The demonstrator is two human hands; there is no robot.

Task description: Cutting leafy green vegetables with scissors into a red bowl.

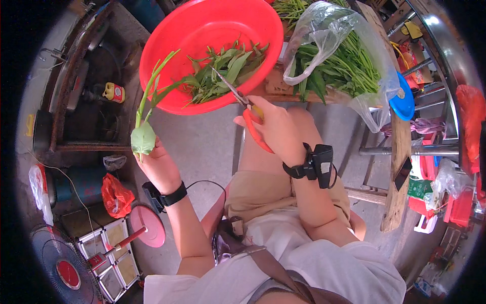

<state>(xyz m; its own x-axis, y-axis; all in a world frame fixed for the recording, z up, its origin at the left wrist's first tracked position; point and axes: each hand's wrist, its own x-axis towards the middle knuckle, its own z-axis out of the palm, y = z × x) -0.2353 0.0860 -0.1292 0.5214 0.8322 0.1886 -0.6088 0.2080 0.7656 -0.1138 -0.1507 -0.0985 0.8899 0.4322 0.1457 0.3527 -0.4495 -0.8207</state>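
Observation:
My left hand (pixel 161 165) grips a green stem of water spinach (pixel 143 98) with a broad leaf at its lower end; the stem stands upright just left of the red plastic basin (pixel 182 22). In my right hand (pixel 279 127) is a pair of scissors (pixel 253 131) with red handles, its blades reaching over the basin's near rim. The blades look closed or nearly so. Cut leaves and stem pieces (pixel 228 68) lie in a heap inside the basin. To the right, a clear plastic bag (pixel 322 22) partly covers a bunch of long-stemmed greens (pixel 353 64).
A wooden bench (pixel 398 152) runs along the right, with a phone (pixel 402 174) and a blue plastic lid (pixel 403 98) at it. On the left are a dark sink-like counter (pixel 91 146), a yellow bottle (pixel 114 92), a red bag (pixel 115 195) and a standing fan (pixel 66 269).

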